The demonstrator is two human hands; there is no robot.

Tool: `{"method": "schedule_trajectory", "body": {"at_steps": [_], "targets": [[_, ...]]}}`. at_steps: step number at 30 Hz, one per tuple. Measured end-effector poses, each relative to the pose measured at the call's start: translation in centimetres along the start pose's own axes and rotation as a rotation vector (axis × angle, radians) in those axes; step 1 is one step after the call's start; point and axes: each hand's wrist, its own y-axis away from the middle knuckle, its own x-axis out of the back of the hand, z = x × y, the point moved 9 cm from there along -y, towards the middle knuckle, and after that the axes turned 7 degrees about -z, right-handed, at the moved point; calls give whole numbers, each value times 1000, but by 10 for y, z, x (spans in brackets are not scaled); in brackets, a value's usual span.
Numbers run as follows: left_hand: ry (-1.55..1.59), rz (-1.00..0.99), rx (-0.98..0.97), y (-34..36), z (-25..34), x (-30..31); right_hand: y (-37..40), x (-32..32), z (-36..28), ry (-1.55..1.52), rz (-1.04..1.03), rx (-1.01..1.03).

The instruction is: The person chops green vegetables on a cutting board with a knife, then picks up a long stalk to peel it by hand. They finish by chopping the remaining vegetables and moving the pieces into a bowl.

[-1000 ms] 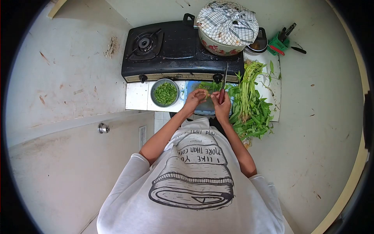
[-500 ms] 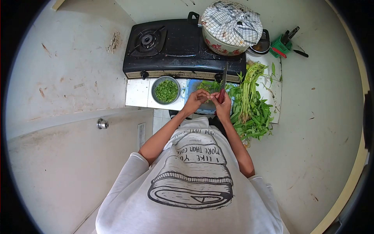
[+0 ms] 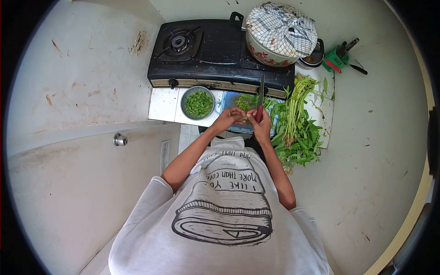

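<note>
The left hand (image 3: 228, 118) and the right hand (image 3: 261, 126) meet in front of the person's body, over the near part of a blue plastic tray (image 3: 228, 101). Over the last second the hands have stayed close together while the view has shifted slightly, and a short green piece (image 3: 244, 117) now shows at their fingertips, where a looser, brownish strand was seen a second ago. The left thumb and fingers pinch that piece; the right fingers curl around the red handle of a knife (image 3: 260, 112), its blade pointing away towards the stove (image 3: 220, 41), and the right thumb and forefinger reach to the piece too, though how firmly they press is too small to tell. This suggests that the fingers, rather than the blade, are working on the greens at present. A small heap of cut greens (image 3: 243, 103) lies in the tray just beyond the hands. To the left, a grey bowl (image 3: 184, 111) holds chopped leaves (image 3: 199, 103); to the right, a large bunch of leafy stems (image 3: 295, 110), apparently water spinach, lies beside the tray with much of it whole.
</note>
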Motion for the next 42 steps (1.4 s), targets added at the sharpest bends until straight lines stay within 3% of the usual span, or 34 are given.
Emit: {"method": "schedule_trajectory", "body": {"at_steps": [5,14,17,20,23,26,29,32,42], "targets": [[264,-32,120,2,-12,2,-2,-2,8,-22,-5,-13],[228,-59,102,4,-14,5,-4,-6,11,-110,-13,-36],[64,-17,41,1,-22,27,-4,2,3,141,18,33],[-126,160,-40,2,-38,64,-1,16,18,468,-27,-169],[-583,300,-38,8,-30,74,9,15,37,600,-196,-218],[-721,392,-176,6,-35,79,22,8,52,683,-247,-98],[-932,427,-238,2,-38,81,33,-2,62,782,-382,-227],[-885,432,-174,0,-39,82,42,-8,67,849,-352,-191],[-915,483,-266,10,-26,72,55,-12,73,983,-347,-196]]}}
